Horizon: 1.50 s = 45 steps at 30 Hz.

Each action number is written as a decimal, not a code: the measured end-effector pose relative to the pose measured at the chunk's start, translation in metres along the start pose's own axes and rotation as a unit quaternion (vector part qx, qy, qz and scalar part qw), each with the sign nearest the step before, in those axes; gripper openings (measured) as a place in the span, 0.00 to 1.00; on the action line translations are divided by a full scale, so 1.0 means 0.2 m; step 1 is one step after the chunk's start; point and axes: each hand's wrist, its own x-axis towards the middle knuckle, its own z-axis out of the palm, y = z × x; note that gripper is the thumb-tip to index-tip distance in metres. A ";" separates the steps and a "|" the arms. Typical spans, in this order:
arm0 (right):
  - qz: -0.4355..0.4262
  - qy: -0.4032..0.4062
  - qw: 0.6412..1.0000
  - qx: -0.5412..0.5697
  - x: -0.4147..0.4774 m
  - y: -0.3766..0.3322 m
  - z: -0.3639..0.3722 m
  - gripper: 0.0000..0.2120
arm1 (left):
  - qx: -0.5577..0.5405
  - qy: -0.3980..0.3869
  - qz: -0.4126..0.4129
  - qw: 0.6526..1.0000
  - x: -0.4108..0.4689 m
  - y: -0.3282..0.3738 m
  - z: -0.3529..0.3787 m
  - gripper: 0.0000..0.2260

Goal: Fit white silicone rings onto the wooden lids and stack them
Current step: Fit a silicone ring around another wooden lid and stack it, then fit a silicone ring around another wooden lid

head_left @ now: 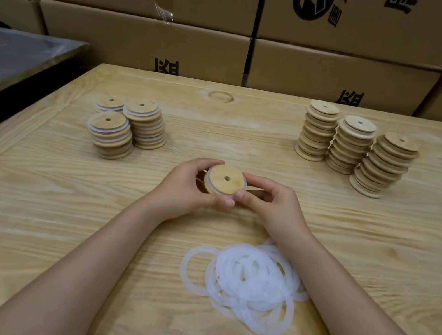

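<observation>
Both left hand (184,188) and right hand (273,206) pinch the ringed wooden lid (223,180) by its rim; finished stacks (127,128) lie at ten o'clock, nearer the left.

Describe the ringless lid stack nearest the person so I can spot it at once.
On the wooden table, look far right, where three stacks of bare lids stand in a row. Yours is the rightmost stack, closest to the person. Unlike its two straighter neighbours, it leans visibly to the right.
</observation>
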 end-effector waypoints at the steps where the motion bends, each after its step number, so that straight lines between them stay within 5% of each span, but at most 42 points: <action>1: 0.011 -0.001 1.000 0.029 0.00 0.00 0.00 0.09 | 0.006 0.001 0.006 1.000 0.01 -0.01 0.00 0.37; 5: 0.032 0.040 0.990 0.128 0.02 0.00 -0.01 0.05 | 0.019 -0.010 0.052 0.998 0.01 -0.04 0.01 0.35; 14: 0.040 0.085 0.991 0.092 0.02 -0.02 0.01 0.06 | 0.087 0.023 0.123 0.988 0.02 -0.05 0.04 0.37; 22: 0.029 0.104 0.993 0.043 0.02 0.01 0.00 0.07 | 0.190 0.054 0.096 0.976 0.03 -0.07 0.04 0.33; 27: -0.009 0.113 0.992 -0.054 0.02 0.03 -0.01 0.06 | 0.411 0.179 -0.031 0.893 0.02 -0.08 -0.08 0.32; 35: -0.002 0.100 0.991 -0.090 0.02 0.04 -0.01 0.07 | 0.489 0.235 -0.165 0.824 0.02 -0.12 -0.20 0.36; 45: 0.003 0.089 0.991 -0.102 0.02 0.02 -0.05 0.08 | 0.428 0.301 -0.095 0.847 0.02 -0.12 -0.22 0.12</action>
